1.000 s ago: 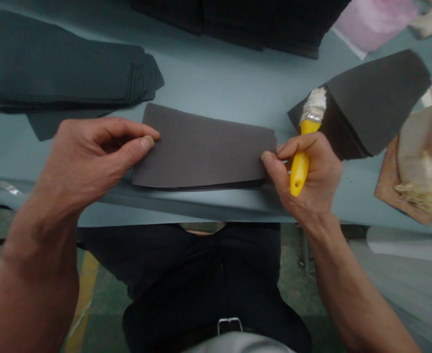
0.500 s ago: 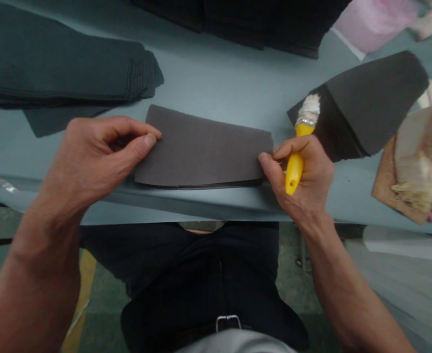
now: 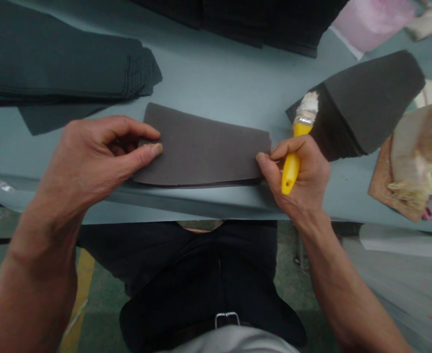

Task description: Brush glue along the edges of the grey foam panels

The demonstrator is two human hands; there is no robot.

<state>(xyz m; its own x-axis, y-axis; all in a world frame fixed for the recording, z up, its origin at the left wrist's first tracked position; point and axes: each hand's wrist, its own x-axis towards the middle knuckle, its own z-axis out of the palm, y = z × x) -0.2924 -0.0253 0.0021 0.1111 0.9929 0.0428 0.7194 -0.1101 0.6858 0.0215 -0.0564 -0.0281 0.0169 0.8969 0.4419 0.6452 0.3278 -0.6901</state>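
A curved dark grey panel (image 3: 204, 152), with at least one more layer showing along its near edge, lies near the front of the table. At its left end is my left hand (image 3: 102, 152), thumb and index finger closed over the edge; the other fingers are curled behind. My right hand (image 3: 304, 171) pinches the panel's right end between thumb and index finger. The same hand also holds a paintbrush (image 3: 292, 171) with a yellow handle, its white-coated bristles pointing away from me. Beyond the brush sits a fanned stack of dark grey panels (image 3: 377, 103).
Dark green folded pieces (image 3: 61, 63) are stacked at the far left, and black material (image 3: 238, 19) lies at the back. To the right stands a stained, glue-crusted container (image 3: 414, 152) on a brown board (image 3: 379, 181). A pink item (image 3: 373, 24) is at the back right.
My left thumb has slid slightly toward me and right on the panel, parting a little from the index fingertip. The right hand keeps its hold on brush and panel. The view has shifted slightly.
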